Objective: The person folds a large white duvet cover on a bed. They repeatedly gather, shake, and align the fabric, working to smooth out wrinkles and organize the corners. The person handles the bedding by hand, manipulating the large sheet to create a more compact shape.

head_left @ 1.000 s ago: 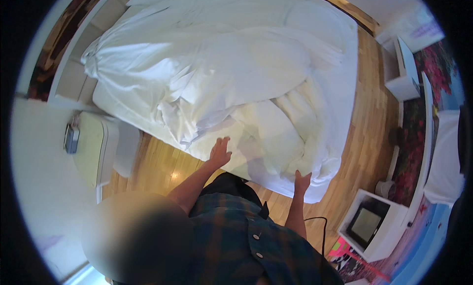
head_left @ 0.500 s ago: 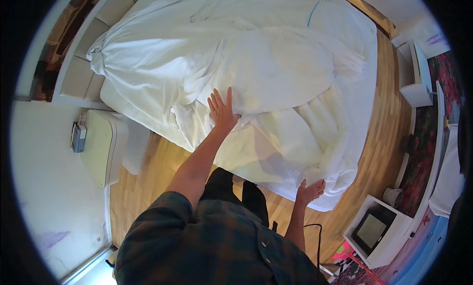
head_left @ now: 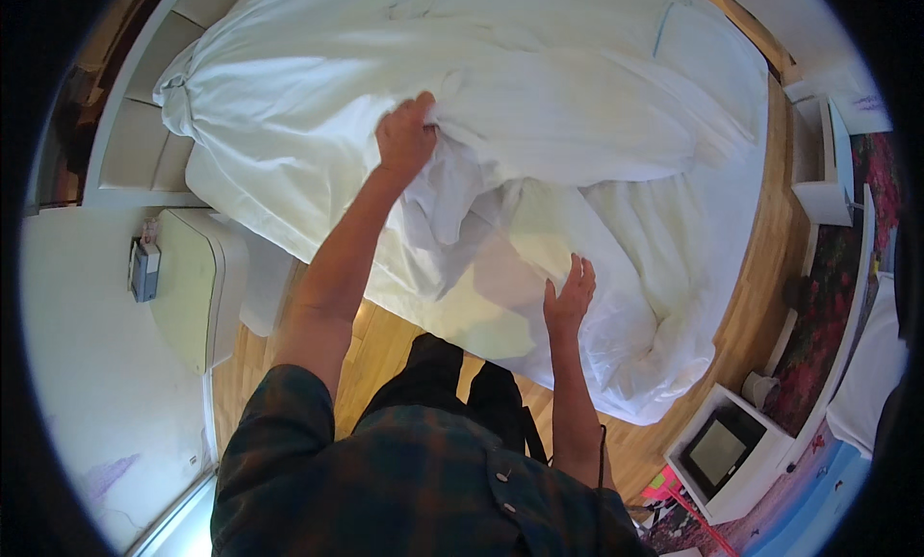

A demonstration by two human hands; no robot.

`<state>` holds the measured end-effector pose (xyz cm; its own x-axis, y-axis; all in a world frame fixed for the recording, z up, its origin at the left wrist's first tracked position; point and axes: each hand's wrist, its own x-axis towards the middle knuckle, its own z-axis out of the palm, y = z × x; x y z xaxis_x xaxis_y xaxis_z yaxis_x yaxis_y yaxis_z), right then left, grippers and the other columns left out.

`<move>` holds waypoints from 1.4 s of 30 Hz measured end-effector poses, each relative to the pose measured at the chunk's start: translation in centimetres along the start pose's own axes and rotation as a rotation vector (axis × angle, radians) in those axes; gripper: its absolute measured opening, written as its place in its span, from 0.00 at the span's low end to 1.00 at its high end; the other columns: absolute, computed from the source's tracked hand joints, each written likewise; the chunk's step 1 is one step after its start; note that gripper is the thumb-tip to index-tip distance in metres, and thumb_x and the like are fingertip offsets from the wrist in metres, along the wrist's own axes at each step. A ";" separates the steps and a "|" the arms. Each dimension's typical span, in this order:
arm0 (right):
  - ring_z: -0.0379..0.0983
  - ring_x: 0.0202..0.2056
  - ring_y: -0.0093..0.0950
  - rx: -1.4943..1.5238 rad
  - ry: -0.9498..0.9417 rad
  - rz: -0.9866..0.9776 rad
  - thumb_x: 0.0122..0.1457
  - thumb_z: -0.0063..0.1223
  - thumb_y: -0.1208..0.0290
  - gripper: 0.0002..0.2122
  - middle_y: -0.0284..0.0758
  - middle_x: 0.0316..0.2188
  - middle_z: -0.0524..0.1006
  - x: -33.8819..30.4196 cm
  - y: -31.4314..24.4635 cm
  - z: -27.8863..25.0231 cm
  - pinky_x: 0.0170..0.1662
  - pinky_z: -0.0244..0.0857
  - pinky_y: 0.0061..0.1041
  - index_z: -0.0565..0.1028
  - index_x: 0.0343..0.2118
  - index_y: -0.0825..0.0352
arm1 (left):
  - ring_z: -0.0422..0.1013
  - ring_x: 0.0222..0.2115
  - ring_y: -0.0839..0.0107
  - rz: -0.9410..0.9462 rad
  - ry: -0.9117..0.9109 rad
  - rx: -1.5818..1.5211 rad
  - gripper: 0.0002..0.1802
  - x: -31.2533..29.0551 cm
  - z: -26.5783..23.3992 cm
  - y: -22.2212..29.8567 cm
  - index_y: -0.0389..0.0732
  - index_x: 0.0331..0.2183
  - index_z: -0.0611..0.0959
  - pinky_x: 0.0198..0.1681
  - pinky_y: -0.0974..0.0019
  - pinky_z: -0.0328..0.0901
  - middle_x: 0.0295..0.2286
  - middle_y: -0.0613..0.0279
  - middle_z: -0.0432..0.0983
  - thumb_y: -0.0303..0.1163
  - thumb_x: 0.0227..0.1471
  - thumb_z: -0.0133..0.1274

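A white duvet cover (head_left: pixel 318 104) lies rumpled across the bed, its far-left corner gathered into a bunch. My left hand (head_left: pixel 406 136) is closed on a fold of it near the middle, and loose cloth hangs in creases from the grip. Nearer to me, my right hand (head_left: pixel 570 297) is held with fingers stretched over the cream-tinted bedding (head_left: pixel 539 232); whether it touches the cloth I cannot tell. A thicker, ridged layer (head_left: pixel 630 230) shows beyond the right hand. Both forearms reach up from the lower edge.
A padded headboard (head_left: pixel 144 124) borders the bed on the left, beside a cream wall-side cabinet (head_left: pixel 188 278). At the right stand a white box-like unit with a dark screen (head_left: pixel 722 446) and an open white drawer (head_left: pixel 818 162). Wooden floor (head_left: pixel 371 326) shows around my legs.
My left hand has moved up and left and closed on the duvet cover, lifting a fold. My right hand has moved up and left from the bed's near-right edge.
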<state>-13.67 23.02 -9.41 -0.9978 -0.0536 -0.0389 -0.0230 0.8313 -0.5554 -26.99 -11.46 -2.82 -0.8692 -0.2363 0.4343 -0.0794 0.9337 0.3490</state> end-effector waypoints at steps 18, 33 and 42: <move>0.68 0.44 0.48 0.093 -0.194 0.143 0.57 0.43 0.53 0.24 0.48 0.42 0.73 16.3 2.2 9.4 0.46 0.60 0.42 0.65 0.51 0.67 | 0.63 0.42 0.52 0.092 0.137 0.105 0.28 -6.5 0.3 -1.9 0.45 0.46 0.71 0.44 0.51 0.58 0.41 0.49 0.65 0.27 0.37 0.56; 0.65 0.46 0.27 0.804 -0.153 0.646 0.55 0.53 0.71 0.17 0.39 0.45 0.70 -10.2 7.8 -16.9 0.51 0.58 0.26 0.70 0.47 0.73 | 0.58 0.50 0.57 0.384 -0.239 0.252 0.17 -9.0 3.2 6.4 0.51 0.33 0.81 0.58 0.39 0.42 0.44 0.55 0.65 0.37 0.35 0.60; 0.71 0.41 0.30 1.067 0.012 0.765 0.52 0.57 0.76 0.23 0.41 0.41 0.73 -19.5 17.9 -24.3 0.46 0.67 0.29 0.63 0.51 0.71 | 0.58 0.51 0.48 -0.136 -0.267 0.126 0.31 -13.7 1.4 12.4 0.39 0.45 0.75 0.54 0.47 0.53 0.48 0.43 0.62 0.49 0.42 0.58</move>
<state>3.88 52.41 1.62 -0.7374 0.2422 -0.6306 0.5997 -0.1948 -0.7761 -16.76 3.73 -5.58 -0.9426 -0.2973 0.1518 -0.2483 0.9284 0.2765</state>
